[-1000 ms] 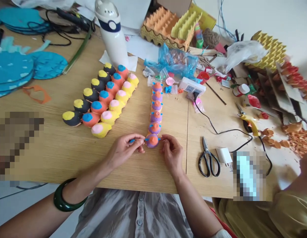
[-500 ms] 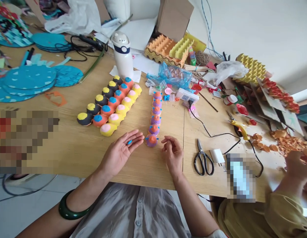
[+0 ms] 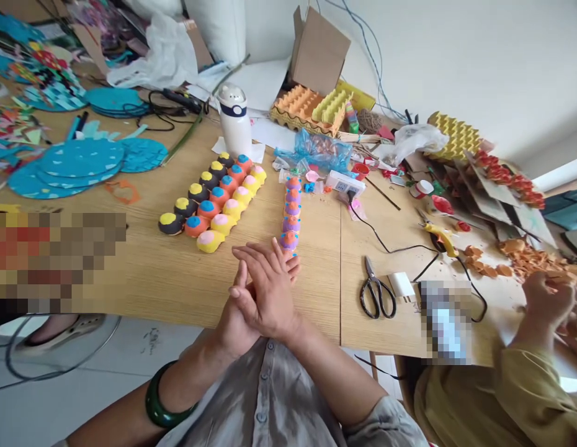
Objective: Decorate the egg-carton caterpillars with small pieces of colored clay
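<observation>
My right hand (image 3: 272, 297) lies flat across the palm of my left hand (image 3: 233, 326), fingers stretched out and crossing. Whatever is between the palms is covered; the small blue clay piece seen earlier on my left fingers is hidden there. Just beyond the fingertips stands a purple-and-orange egg-carton strip (image 3: 291, 210) with small blue bits on its bumps, its near end partly covered by my hands. To the left are three more painted egg-carton strips: a black one with yellow tops (image 3: 196, 191), an orange one with blue tops (image 3: 218, 197) and a yellow one with pink tops (image 3: 232, 208).
Scissors (image 3: 376, 290), a white charger (image 3: 401, 285) and a power strip (image 3: 345, 184) lie to the right. A white bottle (image 3: 236, 127) stands behind the strips. Blue discs (image 3: 79, 158) are at left. Another person's hand (image 3: 546, 301) works at far right beside orange scraps.
My right hand has moved left and come down over my left palm, covering the blue clay piece. The view has shifted slightly; the strips stay in place.
</observation>
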`<act>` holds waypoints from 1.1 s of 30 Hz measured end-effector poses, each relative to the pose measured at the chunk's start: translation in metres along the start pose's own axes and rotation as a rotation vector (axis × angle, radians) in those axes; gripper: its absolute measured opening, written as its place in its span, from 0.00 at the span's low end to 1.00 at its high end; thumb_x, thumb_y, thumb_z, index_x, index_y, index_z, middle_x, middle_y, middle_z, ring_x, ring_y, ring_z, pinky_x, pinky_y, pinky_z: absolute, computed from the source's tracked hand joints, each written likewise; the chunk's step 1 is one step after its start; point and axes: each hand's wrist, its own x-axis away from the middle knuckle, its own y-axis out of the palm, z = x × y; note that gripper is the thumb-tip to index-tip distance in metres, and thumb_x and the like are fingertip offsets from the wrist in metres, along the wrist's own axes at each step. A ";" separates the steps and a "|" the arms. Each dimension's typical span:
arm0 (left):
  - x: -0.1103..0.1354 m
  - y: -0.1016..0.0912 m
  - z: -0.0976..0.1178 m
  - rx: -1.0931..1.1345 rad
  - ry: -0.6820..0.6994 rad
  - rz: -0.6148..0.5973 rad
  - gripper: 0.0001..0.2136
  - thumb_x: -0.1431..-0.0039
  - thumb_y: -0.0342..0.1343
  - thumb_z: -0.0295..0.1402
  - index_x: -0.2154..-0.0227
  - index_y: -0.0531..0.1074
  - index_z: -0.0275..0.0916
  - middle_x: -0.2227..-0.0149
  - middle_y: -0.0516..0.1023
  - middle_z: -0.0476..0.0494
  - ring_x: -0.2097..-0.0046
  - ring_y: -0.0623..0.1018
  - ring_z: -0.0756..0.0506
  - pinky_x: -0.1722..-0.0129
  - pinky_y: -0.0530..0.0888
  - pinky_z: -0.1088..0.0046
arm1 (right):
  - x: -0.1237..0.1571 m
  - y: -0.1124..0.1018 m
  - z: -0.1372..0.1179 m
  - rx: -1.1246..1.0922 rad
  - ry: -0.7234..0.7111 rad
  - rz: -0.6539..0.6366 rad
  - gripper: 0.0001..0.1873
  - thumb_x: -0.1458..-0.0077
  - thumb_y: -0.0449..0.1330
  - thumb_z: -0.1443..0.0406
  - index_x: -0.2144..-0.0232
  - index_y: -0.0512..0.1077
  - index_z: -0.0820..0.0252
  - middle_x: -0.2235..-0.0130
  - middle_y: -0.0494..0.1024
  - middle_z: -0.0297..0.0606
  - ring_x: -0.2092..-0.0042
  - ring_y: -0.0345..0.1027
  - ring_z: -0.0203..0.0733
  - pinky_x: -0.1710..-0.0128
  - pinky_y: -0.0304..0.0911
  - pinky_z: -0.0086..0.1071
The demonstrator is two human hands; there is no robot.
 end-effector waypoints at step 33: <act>0.005 -0.048 0.017 -1.010 0.096 0.188 0.33 0.38 0.64 0.57 0.39 0.78 0.37 0.52 0.87 0.37 0.60 0.86 0.39 0.59 0.84 0.66 | 0.063 -0.017 0.021 -0.329 0.330 0.092 0.06 0.32 0.63 0.62 0.58 0.80 0.55 0.58 0.84 0.41 0.58 0.78 0.42 0.56 0.77 0.39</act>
